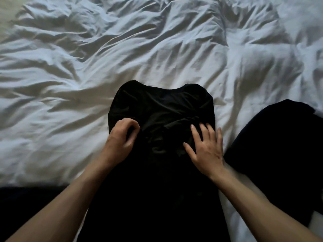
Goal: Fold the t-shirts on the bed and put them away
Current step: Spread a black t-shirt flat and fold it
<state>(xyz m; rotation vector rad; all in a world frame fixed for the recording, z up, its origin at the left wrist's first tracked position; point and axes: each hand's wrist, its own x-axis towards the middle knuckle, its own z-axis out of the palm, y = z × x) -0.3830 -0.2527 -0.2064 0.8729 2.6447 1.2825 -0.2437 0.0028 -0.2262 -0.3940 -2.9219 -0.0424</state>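
The black t-shirt (157, 109) lay on the rumpled white duvet (157, 41) straight in front of me, its long axis running near to far. The neckline pointed away from me toward the far side of the bed, and the hem end ran back toward my body, where it went too dark to tell apart from the shadow. Both sides seemed folded inward, so the shirt made a narrow strip with creases gathered across its middle.

My left hand (120, 138) sat on the shirt's left edge with the fingers curled in, thumb and fingertips pinched together on the cloth. My right hand (206, 147) was spread flat on the shirt's right side, palm down, fingers apart and released, pressing on the fabric rather than holding it.

To the right, just beside my right wrist, another dark garment (272, 147) lay in a heap on the duvet; I could not make out its shape or way round.
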